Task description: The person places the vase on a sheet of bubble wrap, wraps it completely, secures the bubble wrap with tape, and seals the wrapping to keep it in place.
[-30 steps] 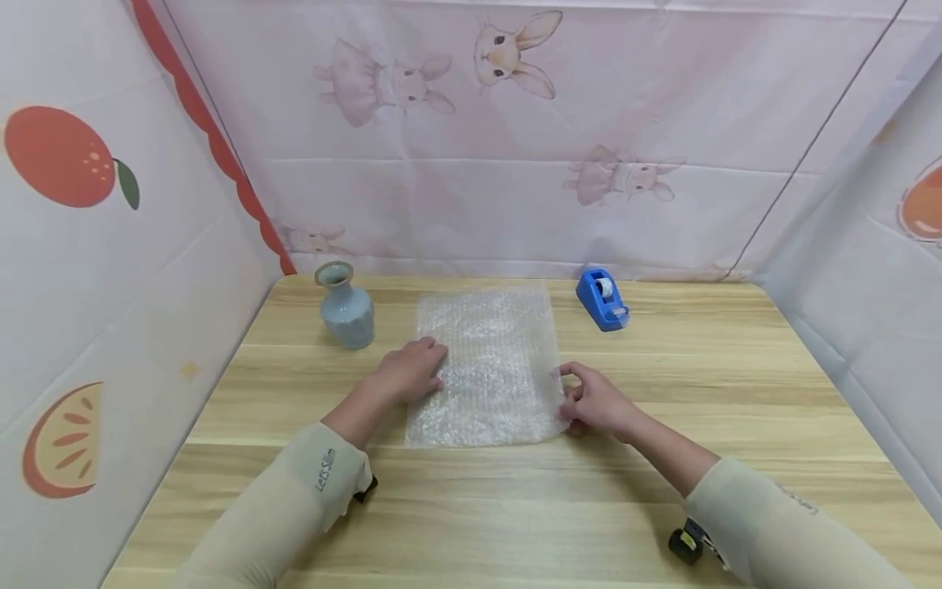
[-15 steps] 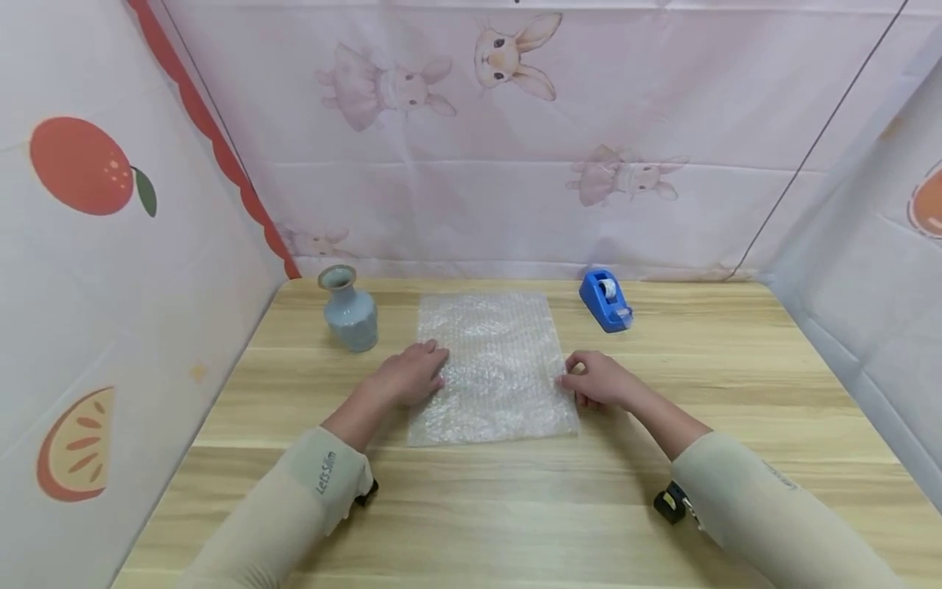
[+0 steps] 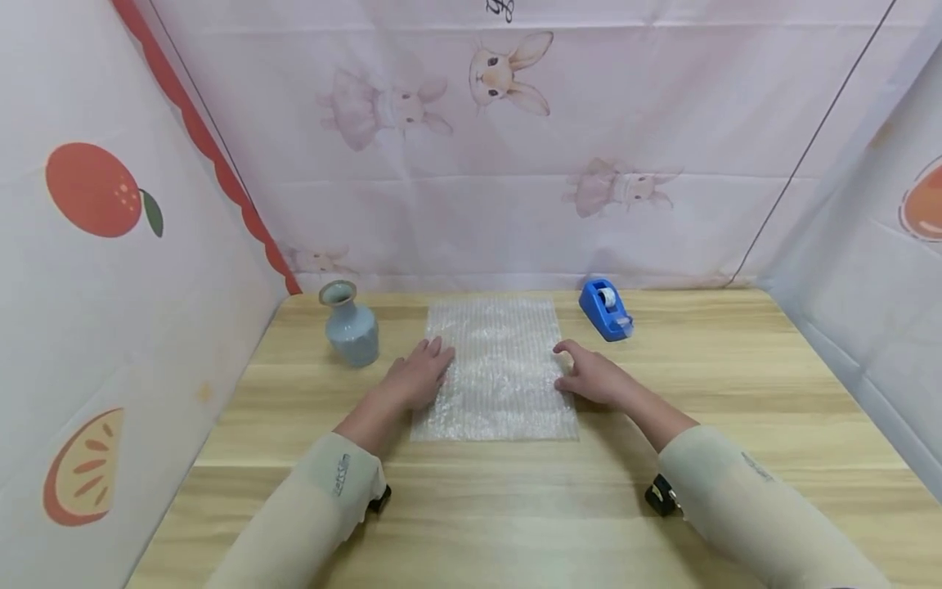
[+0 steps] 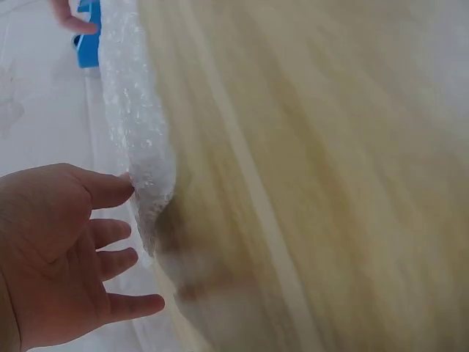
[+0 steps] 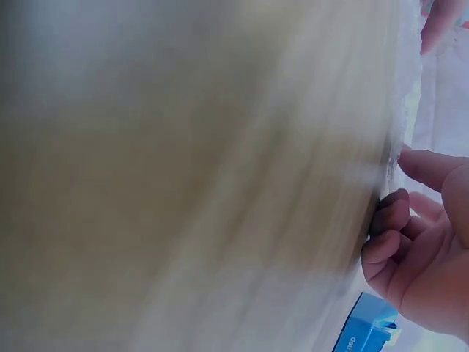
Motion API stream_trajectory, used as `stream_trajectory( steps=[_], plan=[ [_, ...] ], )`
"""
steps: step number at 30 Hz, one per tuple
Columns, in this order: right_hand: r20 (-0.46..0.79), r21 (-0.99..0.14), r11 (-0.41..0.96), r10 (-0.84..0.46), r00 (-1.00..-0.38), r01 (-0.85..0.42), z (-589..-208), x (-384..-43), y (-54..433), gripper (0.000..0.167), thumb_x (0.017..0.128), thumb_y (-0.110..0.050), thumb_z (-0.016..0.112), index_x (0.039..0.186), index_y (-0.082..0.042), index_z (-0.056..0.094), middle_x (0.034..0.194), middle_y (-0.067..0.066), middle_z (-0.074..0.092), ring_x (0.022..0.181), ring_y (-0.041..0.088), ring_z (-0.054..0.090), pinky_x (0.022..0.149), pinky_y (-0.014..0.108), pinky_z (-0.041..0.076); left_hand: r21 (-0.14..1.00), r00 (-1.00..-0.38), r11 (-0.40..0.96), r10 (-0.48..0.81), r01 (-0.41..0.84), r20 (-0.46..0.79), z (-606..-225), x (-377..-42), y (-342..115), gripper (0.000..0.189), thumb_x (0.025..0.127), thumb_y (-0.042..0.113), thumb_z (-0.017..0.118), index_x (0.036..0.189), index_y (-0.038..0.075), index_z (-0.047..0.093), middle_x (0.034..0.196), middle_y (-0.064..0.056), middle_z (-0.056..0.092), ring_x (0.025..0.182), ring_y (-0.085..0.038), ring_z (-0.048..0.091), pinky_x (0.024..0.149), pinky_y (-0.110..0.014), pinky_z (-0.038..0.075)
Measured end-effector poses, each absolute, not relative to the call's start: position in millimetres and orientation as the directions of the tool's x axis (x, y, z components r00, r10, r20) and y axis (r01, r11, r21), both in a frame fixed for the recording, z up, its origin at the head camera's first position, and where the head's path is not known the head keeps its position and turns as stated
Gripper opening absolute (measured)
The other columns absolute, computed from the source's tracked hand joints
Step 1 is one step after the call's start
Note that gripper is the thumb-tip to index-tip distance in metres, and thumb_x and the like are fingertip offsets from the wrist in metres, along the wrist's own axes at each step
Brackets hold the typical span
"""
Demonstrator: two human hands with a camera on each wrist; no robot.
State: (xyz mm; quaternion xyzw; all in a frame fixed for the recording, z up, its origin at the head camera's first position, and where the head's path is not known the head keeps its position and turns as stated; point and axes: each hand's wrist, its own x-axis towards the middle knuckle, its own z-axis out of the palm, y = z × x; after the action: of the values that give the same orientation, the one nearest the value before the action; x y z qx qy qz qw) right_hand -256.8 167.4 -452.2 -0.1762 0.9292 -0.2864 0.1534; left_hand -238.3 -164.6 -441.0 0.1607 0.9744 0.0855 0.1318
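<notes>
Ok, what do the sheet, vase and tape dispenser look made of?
Sheet: thin, clear plastic bubble wrap, glinting in rows of bumps. Vase: probably glazed ceramic, judging by its pale-blue sheen and brownish rim. Tape dispenser: likely smooth moulded plastic, given its even blue colour.

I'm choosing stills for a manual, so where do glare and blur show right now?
Head view: white glints on the bubble wrap, a pale sheen on the near table; left wrist view: table grain blurred, left hand clearer; right wrist view: table heavily smeared, right hand clearer.
</notes>
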Motion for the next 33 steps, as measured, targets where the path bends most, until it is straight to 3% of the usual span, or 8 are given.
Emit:
stream_trajectory(
  steps=[4,8,12,16,19,26,29,33],
  plan=[
    [-0.193,-0.576,0.781,-0.418,-0.888,-0.242,-447.5,-264.6,167.4,0.046,0.093,-0.026,0.067,0.133,-0.009,0.052,0.086,0.007,0.064,0.076,0.019,0.055,0.072,0.035,0.046,0.250,-0.932,0.918,0.343,0.306,-0.120,-430.3,-242.4,-165.3,0.050,0.105,0.022,0.042,0.153,0.015,0.033,0.164,-0.013,0.019,0.151,-0.032,0.016,0.114,-0.060,0.027],
    [-0.195,-0.586,0.777,-0.410,-0.891,-0.229,-444.3,-268.1,172.5,0.044,0.093,-0.028,0.067,0.131,-0.008,0.053,0.093,0.009,0.064,0.082,0.021,0.056,0.077,0.038,0.046,0.296,-0.899,0.857,0.354,0.422,0.257,-416.0,-242.4,-170.0,0.041,0.100,0.019,0.053,0.140,0.011,0.052,0.151,-0.012,0.045,0.138,-0.031,0.043,0.105,-0.051,0.043],
    [-0.223,-0.581,0.785,-0.407,-0.886,-0.214,-444.0,-268.3,179.2,0.045,0.094,-0.029,0.067,0.132,-0.010,0.052,0.089,0.008,0.062,0.081,0.020,0.054,0.076,0.036,0.044,0.193,-0.617,0.790,0.275,0.582,0.737,-406.1,-244.4,-183.0,0.033,0.088,0.014,0.066,0.120,0.004,0.065,0.121,-0.017,0.065,0.109,-0.036,0.062,0.088,-0.048,0.051],
    [-0.228,-0.590,0.778,-0.418,-0.880,-0.216,-444.6,-269.5,182.3,0.045,0.094,-0.030,0.066,0.132,-0.010,0.051,0.088,0.008,0.063,0.080,0.020,0.054,0.076,0.036,0.043,0.087,-0.388,0.839,0.154,0.537,0.908,-392.7,-253.2,-202.4,0.042,0.083,0.022,0.068,0.119,0.002,0.063,0.124,-0.019,0.061,0.114,-0.039,0.055,0.093,-0.053,0.044],
    [-0.233,-0.597,0.777,-0.404,-0.884,-0.198,-445.5,-269.7,182.4,0.045,0.094,-0.030,0.066,0.132,-0.011,0.051,0.093,0.010,0.065,0.084,0.021,0.055,0.079,0.038,0.044,0.074,-0.469,0.909,0.140,0.410,0.872,-378.5,-261.4,-216.1,0.055,0.085,0.035,0.065,0.130,0.004,0.057,0.144,-0.018,0.049,0.137,-0.038,0.039,0.108,-0.061,0.032],
    [-0.257,-0.599,0.781,-0.395,-0.882,-0.175,-451.4,-268.2,177.6,0.046,0.094,-0.032,0.066,0.133,-0.013,0.051,0.102,0.012,0.066,0.091,0.023,0.057,0.085,0.043,0.046,-0.028,-0.909,0.996,0.092,0.088,0.406,-355.0,-280.6,-238.0,0.089,0.089,0.060,0.054,0.157,0.015,0.020,0.166,-0.013,0.001,0.152,-0.035,-0.008,0.114,-0.067,-0.004],
    [-0.268,-0.605,0.779,-0.392,-0.880,-0.163,-453.9,-267.8,174.2,0.045,0.094,-0.032,0.066,0.133,-0.014,0.051,0.099,0.010,0.065,0.089,0.023,0.057,0.083,0.040,0.046,-0.042,-0.974,0.999,0.035,0.026,0.223,-352.3,-288.6,-245.5,0.089,0.090,0.062,0.052,0.159,0.022,0.012,0.166,-0.013,-0.004,0.151,-0.040,-0.009,0.111,-0.074,0.002],
    [-0.283,-0.610,0.777,-0.398,-0.873,-0.156,-454.2,-267.7,170.2,0.045,0.094,-0.032,0.066,0.133,-0.014,0.051,0.096,0.009,0.064,0.085,0.021,0.056,0.079,0.036,0.045,0.005,-0.992,1.000,-0.021,-0.021,0.124,-354.8,-294.1,-254.4,0.068,0.092,0.054,0.057,0.145,0.016,0.043,0.151,-0.021,0.035,0.139,-0.047,0.027,0.100,-0.073,0.031]
  ],
)
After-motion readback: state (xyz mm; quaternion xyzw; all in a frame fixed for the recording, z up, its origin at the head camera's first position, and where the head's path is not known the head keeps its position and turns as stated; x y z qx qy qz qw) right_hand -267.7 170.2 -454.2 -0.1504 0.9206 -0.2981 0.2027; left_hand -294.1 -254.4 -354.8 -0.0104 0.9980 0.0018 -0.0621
